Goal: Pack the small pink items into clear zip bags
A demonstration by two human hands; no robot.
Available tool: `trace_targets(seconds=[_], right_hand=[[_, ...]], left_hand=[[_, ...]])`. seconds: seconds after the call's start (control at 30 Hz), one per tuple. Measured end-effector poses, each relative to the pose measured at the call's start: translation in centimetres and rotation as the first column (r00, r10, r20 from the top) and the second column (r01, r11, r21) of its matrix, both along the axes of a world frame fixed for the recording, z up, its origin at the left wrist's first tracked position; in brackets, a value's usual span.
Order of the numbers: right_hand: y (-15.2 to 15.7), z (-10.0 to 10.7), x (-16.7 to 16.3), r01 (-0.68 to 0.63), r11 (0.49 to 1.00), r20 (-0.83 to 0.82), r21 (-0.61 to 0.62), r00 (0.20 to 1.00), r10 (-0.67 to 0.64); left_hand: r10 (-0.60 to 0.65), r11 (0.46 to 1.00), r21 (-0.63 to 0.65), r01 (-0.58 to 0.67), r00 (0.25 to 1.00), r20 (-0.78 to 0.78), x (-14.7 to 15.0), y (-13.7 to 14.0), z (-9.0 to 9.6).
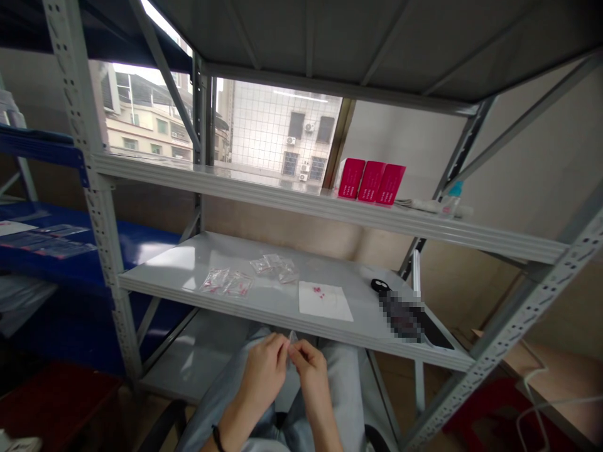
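Plastic [293,337], thin and clear, is pinched in both hands [267,359] [309,364]; crinkled packets [239,284] lie ahead.

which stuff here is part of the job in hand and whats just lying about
Likely in use:
clear plastic, held between left hand and right hand
small red pieces on white sheet
clear packets

Likely just lying about:
three red boxes
blue-topped bottle
pixelated dark item, unidentifiable

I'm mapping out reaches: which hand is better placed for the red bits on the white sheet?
Probably the right hand: it is nearer the white sheet and red bits, with the left hand farther left. Both pinch some clear plastic, however.
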State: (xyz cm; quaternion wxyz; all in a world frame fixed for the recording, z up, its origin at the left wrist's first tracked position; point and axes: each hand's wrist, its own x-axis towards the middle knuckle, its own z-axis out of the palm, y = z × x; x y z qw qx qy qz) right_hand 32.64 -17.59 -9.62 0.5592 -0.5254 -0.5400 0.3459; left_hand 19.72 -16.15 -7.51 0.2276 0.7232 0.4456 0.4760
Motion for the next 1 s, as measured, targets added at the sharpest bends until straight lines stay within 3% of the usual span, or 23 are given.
trace_targets(seconds=[0.07,0.13,0.23,0.3,0.37,0.43,0.57,0.63,0.67,0.73,0.8,0.87,0.93,0.97,1.0], right_hand=[[0.2,-0.5,0.0,0.15,0.987,0.124,0.063,0.98,-0.157],[0.2,-0.7,0.2,0.176,0.978,0.239,0.111,0.951,-0.198],[-0.3,-0.1,0.8,-0.01,0.992,0.411,0.122,0.911,-0.041],[-0.8,0.6,1.2,-0.146,0.985,0.555,0.096,0.829,0.069],[-1.2,1.2,1.2,-0.175,0.983,0.664,0.048,0.741,0.1],[-1.3,1.5,0.9,-0.112,0.994,0.708,0.015,0.702,0.069],[-1.1,1.4,0.6,-0.012,1.0,0.735,0.017,0.678,-0.005],[-1.0,1.3,1.1,0.041,0.998,0.691,0.041,0.72,-0.058],[-1.0,1.3,1.4,0.072,0.996,0.637,0.045,0.767,-0.084],[-1.1,1.4,2.0,0.125,0.992,0.465,0.015,0.878,-0.117],[-1.3,1.6,2.2,0.108,0.994,0.25,-0.036,0.964,-0.095],[-1.6,1.5,1.5,0.027,0.998,0.064,-0.057,0.998,-0.023],[-1.9,1.2,0.5,-0.058,0.998,-0.033,-0.04,0.998,0.056],[-2.1,0.8,-0.1,-0.07,0.997,-0.051,-0.018,0.996,0.069],[-2.2,0.4,-0.6,-0.05,0.999,-0.071,0.006,0.996,0.05]], left_hand=[[0.077,0.996,0.045,-0.071,0.986,-0.147,0.0,0.1,-0.3],[0.107,0.994,0.049,-0.096,0.946,-0.305,-0.3,0.3,-0.3],[0.088,0.996,0.036,-0.08,0.876,-0.474,-1.1,0.6,0.0],[0.052,0.999,0.028,-0.044,0.847,-0.53,-1.4,0.7,0.3],[0.002,1.0,0.015,0.007,0.829,-0.559,-1.5,0.7,0.6],[-0.035,0.999,0.005,0.046,0.826,-0.562,-1.3,0.5,0.8],[-0.046,0.999,0.001,0.052,0.892,-0.45,-0.8,0.0,0.9],[-0.115,0.991,-0.099,0.089,0.945,-0.307,-0.7,-0.4,0.5],[-0.195,0.968,-0.197,0.155,0.959,-0.205,-0.6,-0.6,0.1],[-0.338,0.848,-0.393,0.356,0.934,0.116,-0.1,-1.2,-0.6],[-0.275,0.703,-0.432,0.565,0.776,0.568,1.2,-1.7,-1.4],[0.022,0.656,-0.35,0.669,0.446,0.895,2.9,-1.8,-2.0],[0.315,0.667,-0.319,0.674,0.133,0.94,4.5,-1.6,-2.2],[0.408,0.673,-0.336,0.658,0.049,0.912,5.0,-1.4,-2.2],[0.46,0.683,-0.361,0.635,0.011,0.888,5.2,-1.2,-2.2]])
